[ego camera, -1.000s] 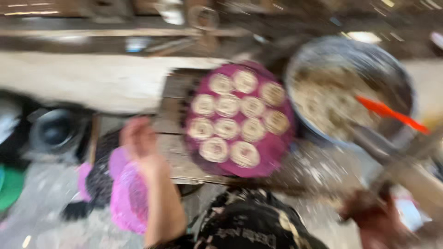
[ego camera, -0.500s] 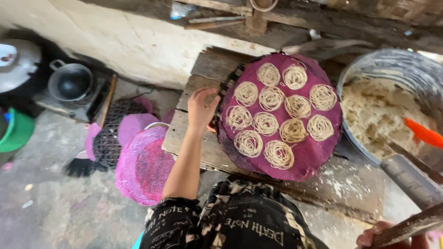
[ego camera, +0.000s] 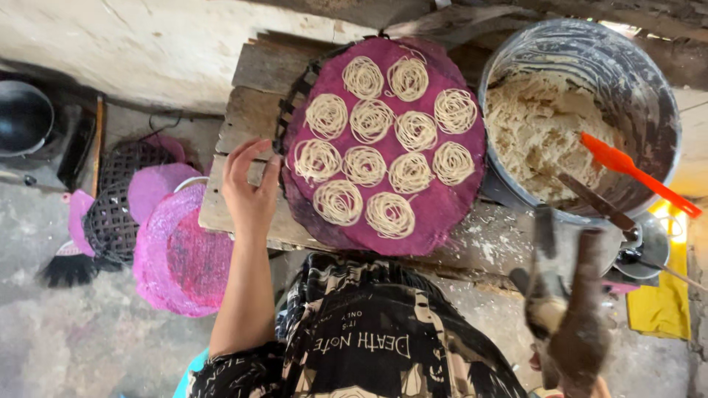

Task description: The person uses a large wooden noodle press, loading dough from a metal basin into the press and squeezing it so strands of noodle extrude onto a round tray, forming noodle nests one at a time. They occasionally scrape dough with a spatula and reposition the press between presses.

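Observation:
A round purple mat [ego camera: 442, 221] lies on a wooden plank bench [ego camera: 243, 118] and carries several pale noodle coils [ego camera: 365, 166]. My left hand [ego camera: 249, 193] rests at the mat's left edge with fingers apart, thumb near the rim, holding nothing. My right hand [ego camera: 571, 343] is blurred at the lower right. It is closed around the handles of a dark metal noodle press [ego camera: 546, 236], below the pot.
A large metal pot [ego camera: 649, 96] of pale dough with an orange spatula [ego camera: 634, 173] stands right of the mat. Pink round mats [ego camera: 181, 254], a black woven basket [ego camera: 110, 214] and a brush [ego camera: 66, 269] lie on the floor at left. A dark pan [ego camera: 22, 118] sits far left.
The view has steadied and moved closer over the mat. My left hand came up from the pink mats to the purple mat's left edge. My right hand with the press rose into view.

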